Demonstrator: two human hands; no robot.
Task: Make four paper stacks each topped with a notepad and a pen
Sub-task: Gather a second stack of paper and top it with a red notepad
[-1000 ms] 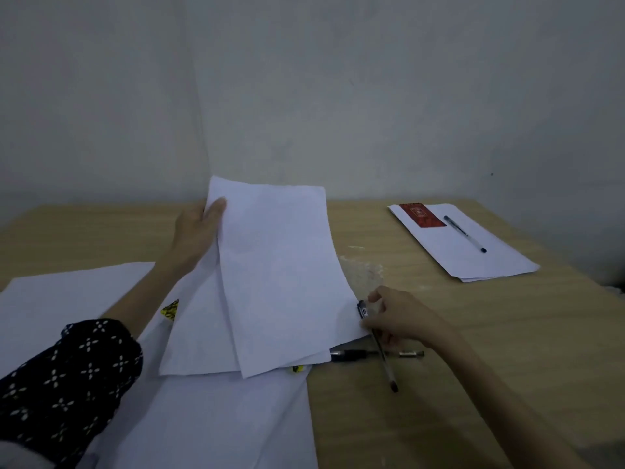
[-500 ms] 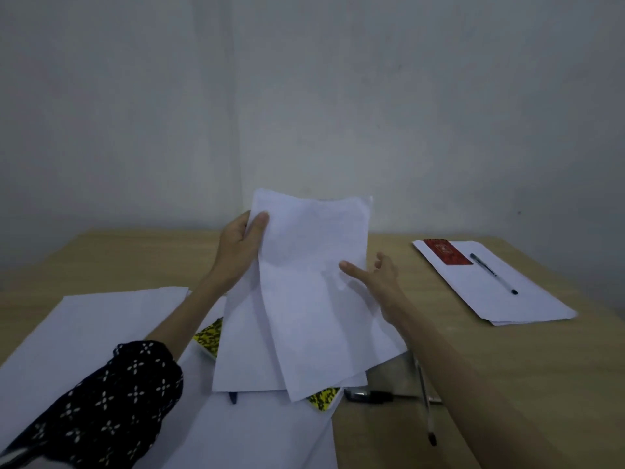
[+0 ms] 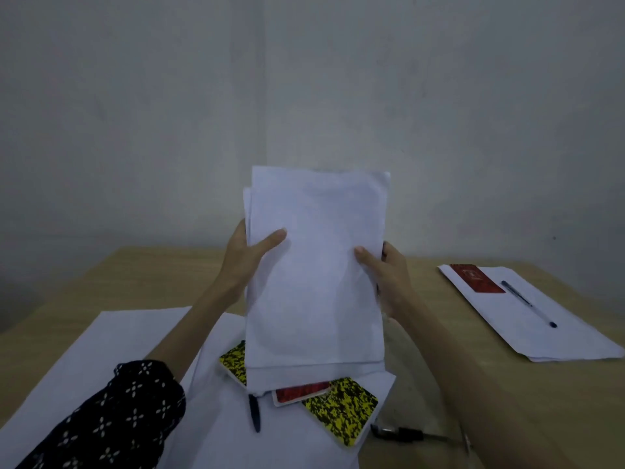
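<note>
Both hands, left hand (image 3: 241, 262) and right hand (image 3: 389, 275), grasp a sheaf of paper (image 3: 316, 265) upright by its side edges above the table (image 3: 439, 384), apparently to square the sheets, over the loose notepads (image 3: 340, 409).

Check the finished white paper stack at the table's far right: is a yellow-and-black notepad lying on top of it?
No. The white paper stack on the right carries a red notepad and a dark pen; the yellow-and-black notepads lie near the person.

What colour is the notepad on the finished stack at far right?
Red with a dark pattern, notepad, in the head view.
</note>
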